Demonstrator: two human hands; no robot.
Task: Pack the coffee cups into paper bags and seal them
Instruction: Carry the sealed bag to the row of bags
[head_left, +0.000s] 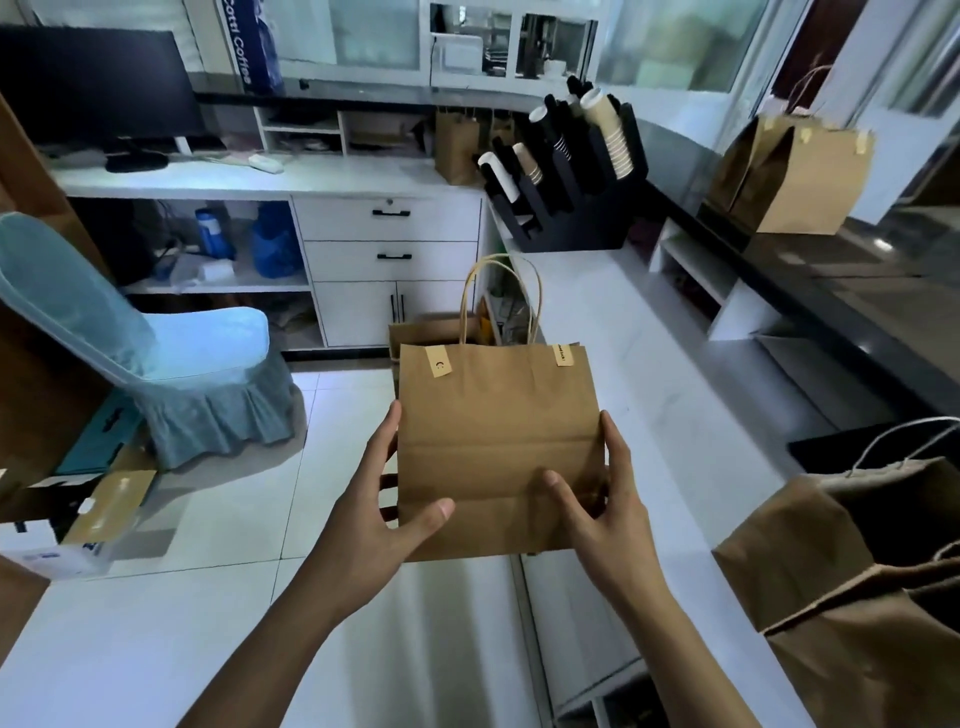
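Café counter area, white worktop (649, 364) running along the right side, tiled floor below.

Item 1, left hand (384, 499): thumb laid on the front face of the bag, fingers tucked behind its left edge; the bag is gripped.

Item 2, flat paper bag (493, 431): held in the air between both hands, still folded, long axis pointing away from the body, handles (501, 301) at the far end, base fold nearest the wrists. Both hands are set equally near its lower corners.

Item 3, right hand (597, 504): mirrored grip on the right edge, thumb on the front face.

Item 4, cup rack (571, 171): stacked paper cups, well apart, beyond the bag.

Item 5, opened bag (831, 571): stood on the worktop at far right.

Judgement: opening is likely next, with the mouth lying farthest from the hands.
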